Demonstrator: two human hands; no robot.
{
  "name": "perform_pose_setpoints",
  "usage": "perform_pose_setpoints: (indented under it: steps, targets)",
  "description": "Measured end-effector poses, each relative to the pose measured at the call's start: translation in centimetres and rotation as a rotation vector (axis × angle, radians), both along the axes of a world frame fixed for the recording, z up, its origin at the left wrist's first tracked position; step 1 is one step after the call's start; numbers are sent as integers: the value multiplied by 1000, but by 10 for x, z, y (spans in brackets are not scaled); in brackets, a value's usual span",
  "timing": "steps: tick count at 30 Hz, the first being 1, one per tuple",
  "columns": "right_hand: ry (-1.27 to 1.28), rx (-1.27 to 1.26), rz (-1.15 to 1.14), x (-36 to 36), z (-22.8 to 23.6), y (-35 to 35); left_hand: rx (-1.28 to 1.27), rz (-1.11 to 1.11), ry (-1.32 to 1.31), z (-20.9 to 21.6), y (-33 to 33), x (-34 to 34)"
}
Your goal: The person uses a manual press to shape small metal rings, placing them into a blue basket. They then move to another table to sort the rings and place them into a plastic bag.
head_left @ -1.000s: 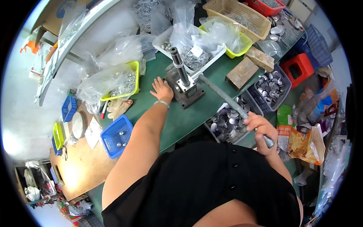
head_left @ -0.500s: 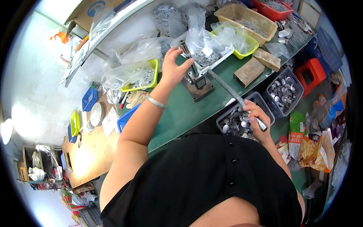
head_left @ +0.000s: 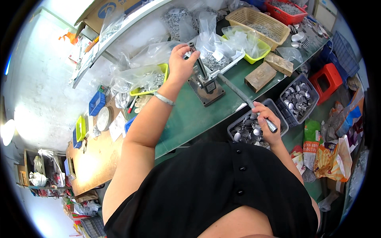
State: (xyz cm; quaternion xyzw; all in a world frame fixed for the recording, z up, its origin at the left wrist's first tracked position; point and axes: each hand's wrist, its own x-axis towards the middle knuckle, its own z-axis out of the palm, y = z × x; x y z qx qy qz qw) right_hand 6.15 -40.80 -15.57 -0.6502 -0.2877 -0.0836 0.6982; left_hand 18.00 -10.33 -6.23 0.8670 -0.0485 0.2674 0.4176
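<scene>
Partly bent, the left hand's (head_left: 181,66) fingers and thumb curve about the upright ram (head_left: 201,69) of a bench press (head_left: 211,96); whether they grip, I cannot tell. Fingers of the right hand (head_left: 268,121) wrap closely round the lever (head_left: 237,91), which crosses the surface's (head_left: 178,123) front edge. Set back from that edge stands the press; two wooden blocks (head_left: 260,77) lie near it, farther right.
</scene>
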Motion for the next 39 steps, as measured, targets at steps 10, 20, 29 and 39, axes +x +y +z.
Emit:
perform_pose_setpoints:
  steps: [10,20,29,39]
  targets:
    - [10,33,-6,-1,-2,2,13,-91,73,-17,8,2]
    - [24,46,-27,-2,-1,4,85,-139,-458,46,3,8]
    - [38,40,-43,-3,-1,6,345,-166,-661,87,22,-45]
    - [130,106,-88,-8,-5,11,356,-182,-615,82,64,-85]
